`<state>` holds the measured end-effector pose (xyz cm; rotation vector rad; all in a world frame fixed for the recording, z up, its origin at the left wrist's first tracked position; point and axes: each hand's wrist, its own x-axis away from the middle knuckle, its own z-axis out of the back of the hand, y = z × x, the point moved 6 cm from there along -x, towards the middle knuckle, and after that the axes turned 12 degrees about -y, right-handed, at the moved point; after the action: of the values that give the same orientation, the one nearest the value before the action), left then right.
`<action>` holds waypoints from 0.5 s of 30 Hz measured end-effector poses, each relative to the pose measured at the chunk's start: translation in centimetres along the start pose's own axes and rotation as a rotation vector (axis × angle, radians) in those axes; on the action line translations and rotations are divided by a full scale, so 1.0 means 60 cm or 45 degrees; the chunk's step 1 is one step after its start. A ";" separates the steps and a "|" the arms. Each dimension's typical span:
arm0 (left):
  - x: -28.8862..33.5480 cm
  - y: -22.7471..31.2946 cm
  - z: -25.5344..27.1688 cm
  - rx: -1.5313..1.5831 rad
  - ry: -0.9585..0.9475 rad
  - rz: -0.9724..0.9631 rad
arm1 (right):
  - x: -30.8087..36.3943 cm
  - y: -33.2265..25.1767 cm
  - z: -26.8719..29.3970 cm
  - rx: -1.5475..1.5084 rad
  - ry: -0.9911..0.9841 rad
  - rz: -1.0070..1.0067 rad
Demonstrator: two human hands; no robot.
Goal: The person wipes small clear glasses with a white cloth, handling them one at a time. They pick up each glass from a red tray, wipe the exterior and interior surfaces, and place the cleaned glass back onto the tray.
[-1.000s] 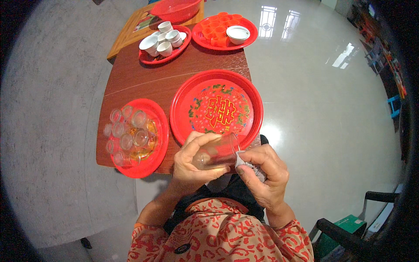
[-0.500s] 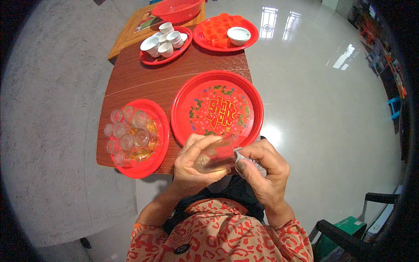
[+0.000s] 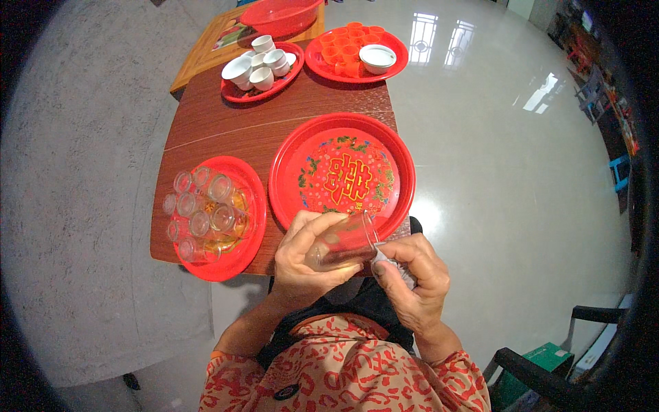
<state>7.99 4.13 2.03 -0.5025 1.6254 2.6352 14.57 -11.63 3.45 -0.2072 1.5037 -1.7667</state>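
Note:
My left hand is closed round a clear drinking glass, tilted with its mouth toward the right. In my right hand is a bunched whitish cloth, pinched between thumb and fingers at the glass's rim. Both hands are over the table's near edge, just in front of a round red tray with a flowered pattern and gold characters. Left of it, a second red tray bears several upturned-looking clear glasses.
On the brown table, farther back, one red tray holds white cups; another holds small orange-red cups and a white bowl. A red basin stands at the far end. A black-armed chair is at lower right.
My right hand with the cloth has shifted slightly down and left along the glass's rim. The glass in my left hand stays almost in place.

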 end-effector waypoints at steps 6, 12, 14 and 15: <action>0.004 0.028 -0.002 -0.373 0.098 -0.167 | -0.017 -0.005 0.003 -0.073 0.040 -0.051; 0.007 0.045 -0.006 -0.614 0.106 -0.316 | -0.033 0.011 0.002 -0.179 0.017 -0.212; 0.009 0.041 -0.010 -0.687 0.111 -0.348 | -0.037 0.017 0.004 -0.234 -0.006 -0.259; 0.010 0.041 -0.010 -0.659 0.101 -0.346 | -0.039 0.018 0.004 -0.266 -0.018 -0.284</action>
<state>7.20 2.35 3.76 -0.7786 0.7904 2.8238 16.80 -10.27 3.36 -0.5086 1.7093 -1.7718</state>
